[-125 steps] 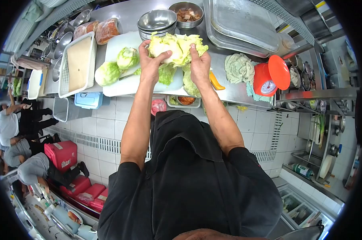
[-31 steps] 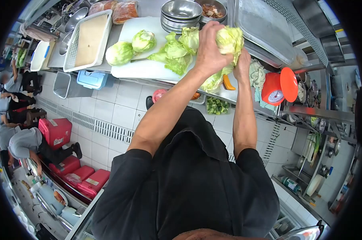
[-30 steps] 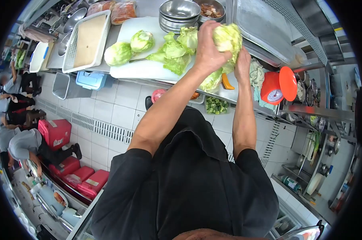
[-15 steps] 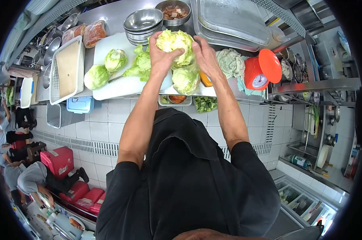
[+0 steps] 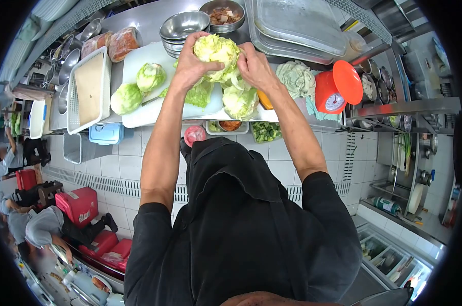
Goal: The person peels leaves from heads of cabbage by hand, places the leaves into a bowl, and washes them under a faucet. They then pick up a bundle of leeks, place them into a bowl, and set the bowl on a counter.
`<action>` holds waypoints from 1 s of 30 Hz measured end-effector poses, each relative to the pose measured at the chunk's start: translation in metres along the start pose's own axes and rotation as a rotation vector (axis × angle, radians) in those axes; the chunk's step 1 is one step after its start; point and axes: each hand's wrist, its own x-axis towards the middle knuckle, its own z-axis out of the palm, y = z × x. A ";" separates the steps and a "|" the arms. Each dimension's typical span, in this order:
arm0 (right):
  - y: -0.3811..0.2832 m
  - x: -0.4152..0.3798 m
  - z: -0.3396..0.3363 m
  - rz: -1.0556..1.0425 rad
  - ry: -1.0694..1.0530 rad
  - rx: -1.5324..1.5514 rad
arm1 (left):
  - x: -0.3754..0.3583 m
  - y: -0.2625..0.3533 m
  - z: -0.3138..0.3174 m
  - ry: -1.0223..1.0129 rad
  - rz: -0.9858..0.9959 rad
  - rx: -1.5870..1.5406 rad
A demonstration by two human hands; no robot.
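A pale green lettuce head point(image 5: 216, 55) is held up above the white cutting board point(image 5: 141, 57). My left hand point(image 5: 192, 64) wraps round its left side, with the thumb across the front. On the right side my right hand point(image 5: 255, 66) pinches the outer leaves. Just below, another lettuce point(image 5: 239, 102) rests on the board, with loose leaves point(image 5: 199, 95) to its left. Two more lettuces, one upper point(image 5: 151, 77) and one lower point(image 5: 126, 99), lie at the board's left part. A knife between them and the leaves is partly hidden.
Steel bowls point(image 5: 184, 24) and metal trays point(image 5: 300, 25) stand behind the hands. A red scale point(image 5: 333, 94) and a crumpled cloth point(image 5: 297, 78) are at the right. A white basket point(image 5: 106, 86) stands left. Several people are at the far left.
My left hand and the held lettuce have moved slightly left. My right hand has closed from spread fingers onto the leaves. A pink round object now shows below the counter edge.
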 end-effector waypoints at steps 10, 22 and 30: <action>-0.011 -0.007 0.016 0.216 0.174 0.182 | -0.012 -0.014 0.005 0.108 -0.028 -0.267; 0.018 -0.006 0.026 0.398 0.198 0.962 | -0.013 -0.018 -0.004 0.277 0.044 -0.594; -0.008 -0.002 0.032 0.328 0.088 0.282 | -0.011 -0.013 0.014 0.349 0.102 -0.472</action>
